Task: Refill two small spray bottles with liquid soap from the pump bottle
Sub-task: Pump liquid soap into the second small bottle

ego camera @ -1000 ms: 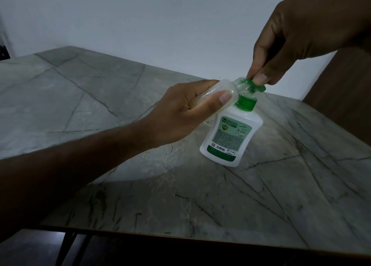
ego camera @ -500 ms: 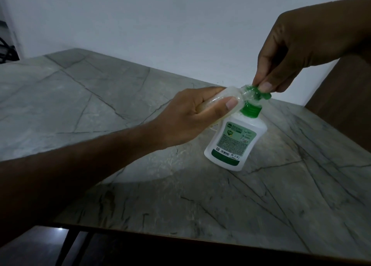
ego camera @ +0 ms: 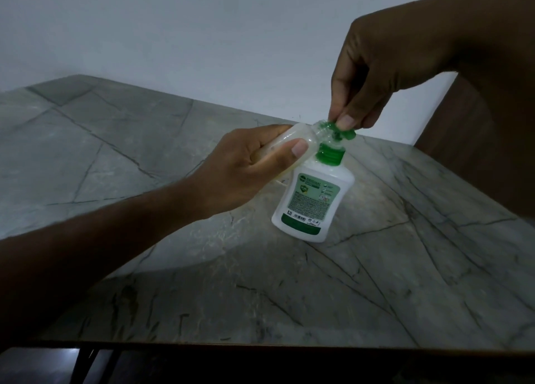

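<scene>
A grey marble-look table (ego camera: 121, 157) with dark veins fills most of the head view, its near edge running along the bottom of the picture over dark legs and floor. Behind its far edge stands a plain pale wall (ego camera: 202, 36), and past the far right corner a brown wooden panel (ego camera: 451, 140) rises beside the wall. The room is dim, with a brighter patch of light on the tabletop around the middle.

The white pump bottle (ego camera: 312, 204) with a green label stands on the table toward the far right corner, well in from the near edge, and looks tilted with its top leaning to the right. Its green collar sits at the neck, and the green pump head (ego camera: 425, 131) is above it.

The left hand (ego camera: 246, 169) reaches in from the lower left and is closed round a small clear spray bottle (ego camera: 301, 136), thumb on the near side and fingers wrapped behind. The bottle lies nearly on its side in the air, its open neck turned to the right and held right at the pump's spout. What is inside it cannot be told.

The right hand (ego camera: 385, 73) comes down from the upper right with fingers curled. Its thumb and fingertips are bunched narrowly on the pump head, touching it from above; the remaining fingers are tucked into the palm.
</scene>
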